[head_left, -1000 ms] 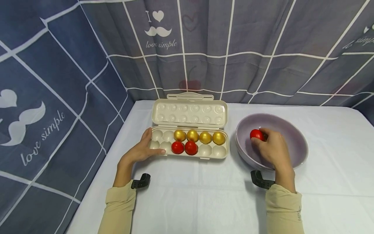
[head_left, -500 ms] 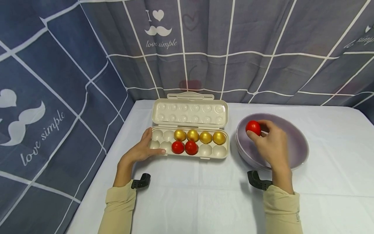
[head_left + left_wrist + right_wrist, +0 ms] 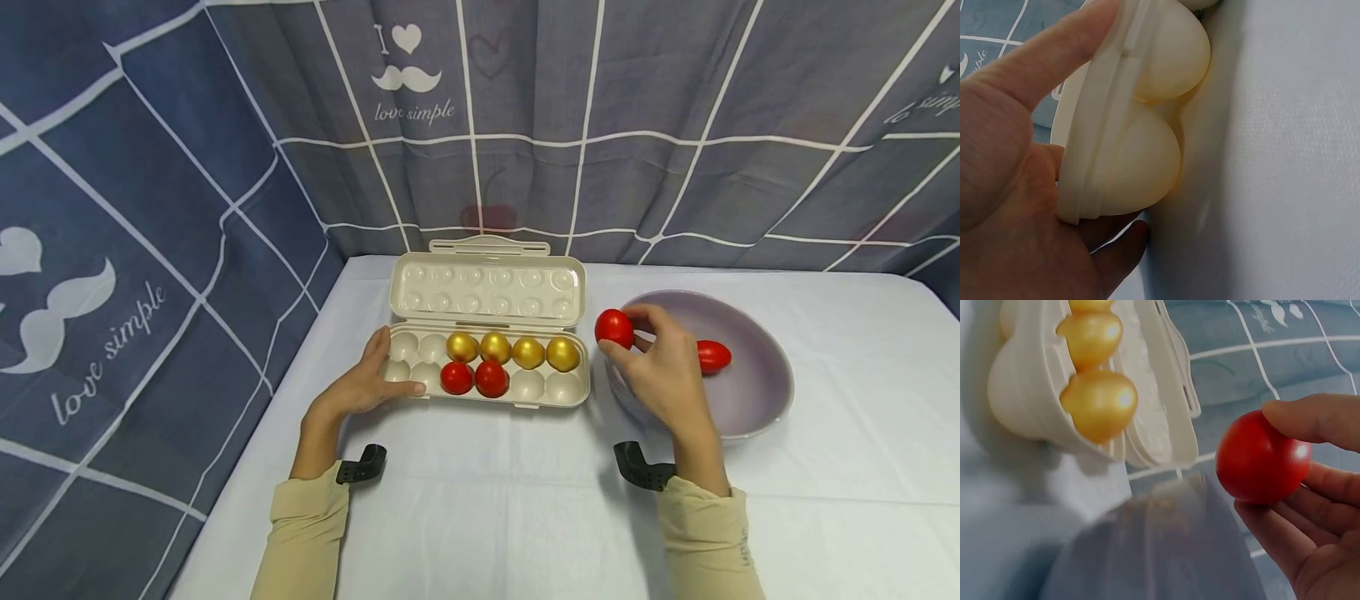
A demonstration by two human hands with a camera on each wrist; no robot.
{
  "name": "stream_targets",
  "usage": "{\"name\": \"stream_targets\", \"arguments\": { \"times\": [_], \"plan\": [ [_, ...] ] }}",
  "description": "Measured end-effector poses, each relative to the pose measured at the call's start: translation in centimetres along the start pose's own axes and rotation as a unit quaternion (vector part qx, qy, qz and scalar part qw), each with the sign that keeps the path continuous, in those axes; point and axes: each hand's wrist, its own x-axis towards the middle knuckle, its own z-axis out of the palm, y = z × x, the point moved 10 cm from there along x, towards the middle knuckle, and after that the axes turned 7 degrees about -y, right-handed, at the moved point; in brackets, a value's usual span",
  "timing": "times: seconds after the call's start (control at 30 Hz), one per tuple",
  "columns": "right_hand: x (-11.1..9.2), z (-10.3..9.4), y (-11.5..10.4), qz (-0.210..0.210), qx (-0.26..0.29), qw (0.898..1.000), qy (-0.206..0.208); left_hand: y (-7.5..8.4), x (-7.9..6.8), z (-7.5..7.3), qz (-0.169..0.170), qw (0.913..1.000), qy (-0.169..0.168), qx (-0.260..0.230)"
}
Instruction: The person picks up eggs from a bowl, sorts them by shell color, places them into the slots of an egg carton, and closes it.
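My right hand point(image 3: 663, 371) pinches a red egg point(image 3: 613, 328) between thumb and fingertips, held over the left rim of a purple bowl point(image 3: 757, 400). In the right wrist view the same red egg point(image 3: 1263, 459) is up close, clear of the carton. At its left end, my left hand point(image 3: 363, 377) grips an open cream egg carton point(image 3: 540, 404). The left wrist view has the thumb point(image 3: 1054, 56) along the carton's rim and fingers curled around its end. Gold eggs point(image 3: 527, 353) fill the right part of the back row; two red eggs point(image 3: 474, 379) sit mid-front.
Another red egg point(image 3: 712, 357) lies inside the bowl, partly behind my right hand. The carton's lid point(image 3: 487, 290) is folded back toward the grey checked curtain point(image 3: 652, 100). A white cloth point(image 3: 525, 517) covers the table.
My right hand has lifted the red egg from inside the bowl and moved left to the rim, revealing another red egg there. My left hand stays on the carton.
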Motion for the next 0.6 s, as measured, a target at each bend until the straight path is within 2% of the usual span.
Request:
{"name": "stream_targets", "arguments": {
  "times": [0.27,0.6],
  "plan": [
    [-0.1,2.3,-1.4,-0.026,0.003,0.999,-0.035,0.0,-0.1,0.0,-0.003,1.0,0.0,-0.001],
    [0.0,4.6,-2.7,-0.051,0.056,0.996,-0.048,0.1,-0.2,-0.1,-0.001,1.0,0.004,-0.001]
  ]
}}
